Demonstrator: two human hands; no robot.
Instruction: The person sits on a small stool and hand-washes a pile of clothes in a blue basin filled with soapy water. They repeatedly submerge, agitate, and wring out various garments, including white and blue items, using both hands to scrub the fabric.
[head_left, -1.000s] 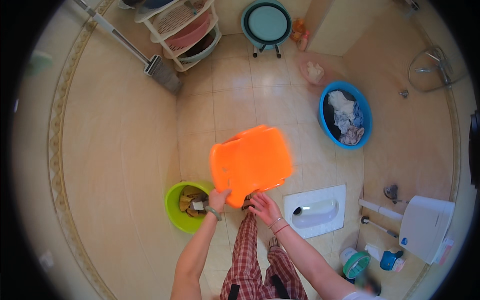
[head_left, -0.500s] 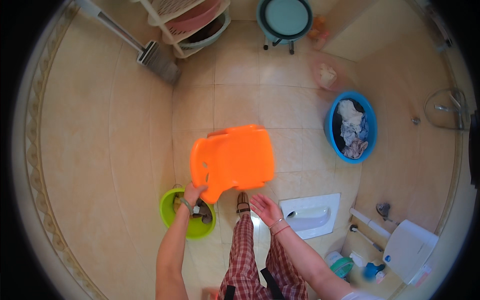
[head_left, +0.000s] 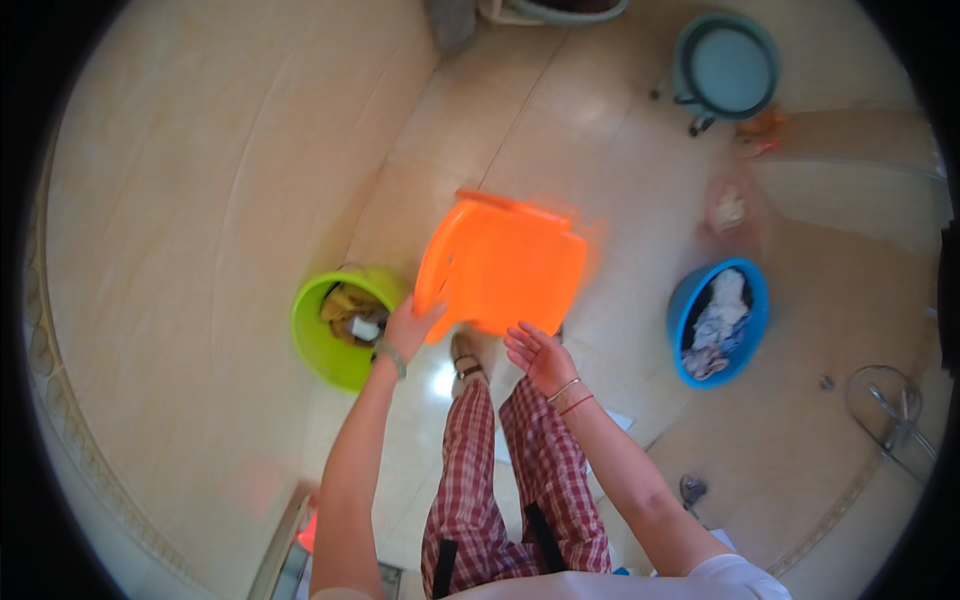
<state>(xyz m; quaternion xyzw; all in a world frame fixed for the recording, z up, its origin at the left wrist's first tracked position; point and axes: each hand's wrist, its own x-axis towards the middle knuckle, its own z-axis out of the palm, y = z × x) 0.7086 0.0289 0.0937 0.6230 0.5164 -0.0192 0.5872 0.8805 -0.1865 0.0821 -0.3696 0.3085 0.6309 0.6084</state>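
Observation:
My left hand point(head_left: 408, 332) is closed on the near left edge of an orange plastic chair point(head_left: 512, 265), its thumb lying over the edge. The chair is held up in front of me, above the tiled floor, and its right side is smeared by motion. At the chair's near right corner is my right hand point(head_left: 543, 358), palm turned up and fingers apart; it holds nothing, and I cannot tell whether its fingertips touch the chair. Just left of my left hand stands a lime-green bucket point(head_left: 308, 335) with brownish cloths and a white item inside.
To the right stands a blue tub point(head_left: 757, 325) filled with clothes. A grey-blue round basin point(head_left: 735, 65) sits on a stand at the far right, and a pink translucent basin point(head_left: 735, 210) lies nearer. Tiled wall rises on the left; a shower hose point(head_left: 857, 415) hangs on the right.
My view has turned, so the room appears rotated clockwise. The chair, still in my left hand, appears farther right and tilted differently. My open right hand is now closer to the chair.

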